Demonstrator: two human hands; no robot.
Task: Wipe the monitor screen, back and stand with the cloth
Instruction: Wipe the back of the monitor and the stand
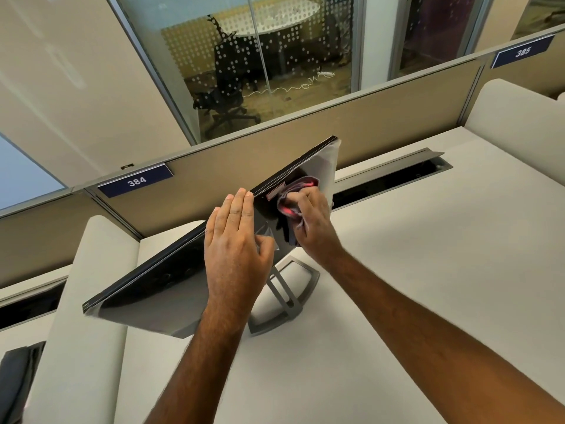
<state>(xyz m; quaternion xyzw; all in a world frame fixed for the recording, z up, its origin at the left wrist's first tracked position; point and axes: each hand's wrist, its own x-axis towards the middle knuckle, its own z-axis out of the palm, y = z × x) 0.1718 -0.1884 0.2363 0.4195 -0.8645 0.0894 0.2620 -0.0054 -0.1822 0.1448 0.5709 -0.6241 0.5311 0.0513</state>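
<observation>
A black monitor (pixel 159 289) stands on the white desk, turned so its glossy back faces me. Its grey stand (pixel 293 304) rises from a flat base below it. My left hand (pixel 235 249) lies over the monitor's top edge, fingers straight and together and thumb against the back. My right hand (pixel 315 224) grips a bunched grey and red cloth (pixel 290 206) and presses it on the upper middle of the back, next to a small sticker. The screen side is hidden from me.
The white desk (pixel 428 270) spreads right and toward me. A beige partition (pixel 367 117) with tags 384 and 385 runs behind the monitor, with an open cable trough (pixel 397 179) along it. A dark object (pixel 15 377) sits at the lower left edge.
</observation>
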